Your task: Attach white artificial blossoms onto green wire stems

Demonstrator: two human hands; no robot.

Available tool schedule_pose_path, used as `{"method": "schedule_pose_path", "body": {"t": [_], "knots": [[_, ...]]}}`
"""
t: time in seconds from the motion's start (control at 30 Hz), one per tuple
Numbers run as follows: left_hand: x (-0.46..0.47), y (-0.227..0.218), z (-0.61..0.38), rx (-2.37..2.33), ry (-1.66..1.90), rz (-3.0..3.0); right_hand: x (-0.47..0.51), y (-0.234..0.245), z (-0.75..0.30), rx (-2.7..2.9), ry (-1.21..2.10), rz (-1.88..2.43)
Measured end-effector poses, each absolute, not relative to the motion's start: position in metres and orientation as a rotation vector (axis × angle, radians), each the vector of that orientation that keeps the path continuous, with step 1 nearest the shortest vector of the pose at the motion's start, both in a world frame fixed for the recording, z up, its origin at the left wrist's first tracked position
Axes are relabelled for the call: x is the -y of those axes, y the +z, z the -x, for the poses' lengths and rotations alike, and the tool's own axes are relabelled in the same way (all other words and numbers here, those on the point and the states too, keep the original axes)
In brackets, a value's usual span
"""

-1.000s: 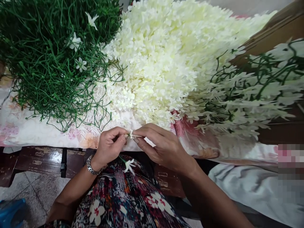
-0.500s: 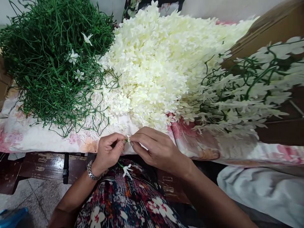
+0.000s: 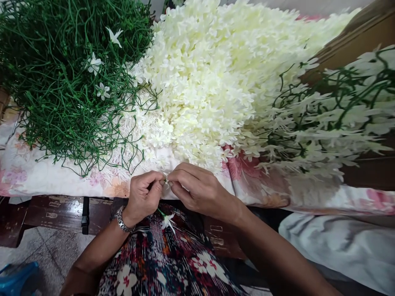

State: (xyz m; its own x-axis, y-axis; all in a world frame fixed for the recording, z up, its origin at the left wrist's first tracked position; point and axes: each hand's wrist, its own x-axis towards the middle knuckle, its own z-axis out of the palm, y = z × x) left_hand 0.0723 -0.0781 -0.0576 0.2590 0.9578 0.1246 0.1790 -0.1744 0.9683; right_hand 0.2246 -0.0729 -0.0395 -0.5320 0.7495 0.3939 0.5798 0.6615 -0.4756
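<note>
My left hand [image 3: 144,193], with a metal watch on its wrist, is closed in a pinch on a thin green artificial flower stem. One branch of that stem dangles below the fingers and ends in a white artificial flower [image 3: 168,222]. Fingertip to fingertip with it, my right hand [image 3: 202,191] pinches a small white flower piece at the stem's tip, mostly covered by the fingers. Both hands are over the front edge of a flower-patterned cloth [image 3: 61,181]. Just beyond them lie loose white stamen-like strands [image 3: 123,129] and a heap of white blossoms [image 3: 200,82].
A big tangle of green stems [image 3: 61,90] fills the left, with a few white flowers on it. To the right lie stemmed white flowers [image 3: 327,123] beside a cardboard box [image 3: 348,45]. A blue plastic object [image 3: 18,279] is on the floor at lower left.
The view has tipped down and shifted slightly. My fingertips have drawn a little closer together, covering more of the small white piece. The dangling flower has swung slightly right.
</note>
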Motion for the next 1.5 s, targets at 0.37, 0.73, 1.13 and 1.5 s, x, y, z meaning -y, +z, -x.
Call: {"method": "schedule_pose_path", "body": {"t": [0.37, 0.73, 1.13, 1.5], "knots": [[0.079, -0.056, -0.064, -0.944, 0.994, -1.014, 0.081, -0.014, -0.234, 2.074, 0.435, 1.000], [0.080, -0.047, -0.065, -0.905, 0.844, -0.817, 0.079, -0.007, -0.234, 2.314, 0.285, 0.928], [0.080, -0.050, -0.066, -0.935, 0.828, -0.956, 0.078, -0.019, -0.233, 2.460, 0.317, 0.904], [0.081, -0.052, -0.068, -0.972, 0.848, -1.123, 0.076, -0.030, -0.233, 2.430, 0.336, 0.894]]}}
